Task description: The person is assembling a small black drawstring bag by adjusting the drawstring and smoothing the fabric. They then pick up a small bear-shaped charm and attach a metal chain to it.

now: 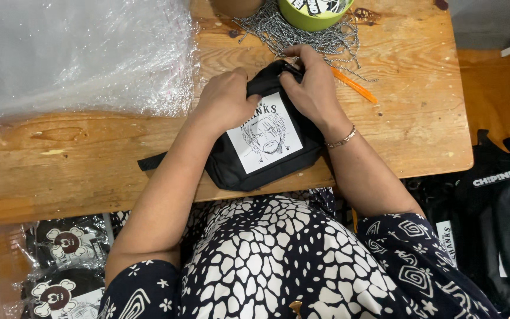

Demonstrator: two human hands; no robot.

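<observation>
A wooden table [90, 159] is filling most of the view, its near edge running across in front of the person. Clear plastic sheeting [78, 53] is lying crumpled over the table's far left part. To the right, beyond the table's edge, a heap of black bags [497, 218] is sitting low on the floor. At the lower left, clear packets with skull prints [60, 266] are lying in a see-through bin.

A black pouch [231, 168] with a white drawn-face panel is resting on the table's near edge, straight in front of the person. The left hand [225, 100] is pressing down on the pouch's upper left corner, fingers curled closed over the fabric. The right hand [311, 85] is gripping the pouch's top right end, fingertips pinching at what appears to be the zip; a thin bracelet [342, 139] is circling that wrist.

Behind the pouch, a tangle of metal ball chains [302, 35] is spreading around a green bowl [308, 20]. An orange pen [355, 85] is lying just right of the right hand
</observation>
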